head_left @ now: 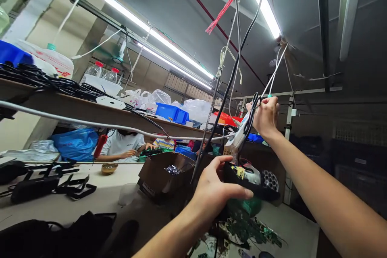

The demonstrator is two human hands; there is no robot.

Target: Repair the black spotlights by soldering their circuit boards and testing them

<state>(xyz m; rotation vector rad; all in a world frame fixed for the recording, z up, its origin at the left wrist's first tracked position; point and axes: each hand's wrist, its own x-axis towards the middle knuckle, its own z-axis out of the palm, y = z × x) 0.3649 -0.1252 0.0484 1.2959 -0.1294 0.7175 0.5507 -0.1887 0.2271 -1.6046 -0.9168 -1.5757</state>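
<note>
Left hand: in the head view, the left hand (213, 187) grips an open black plastic housing (263, 193), thumb along its near side, index finger over its far edge; the other fingers are hidden.
Housing: right of centre, with a silver cylinder (253, 177) inside and a round honeycomb piece (270, 180) at its right end.
Right hand: farther and higher, the right hand (266, 117) has fingers bent together at the upper end of a long white power strip (237, 139); cannot tell what they pinch.
Cable: a looped black cable (249, 121) lies beside the strip.
Left: a brown cardboard box (151, 177).
</note>
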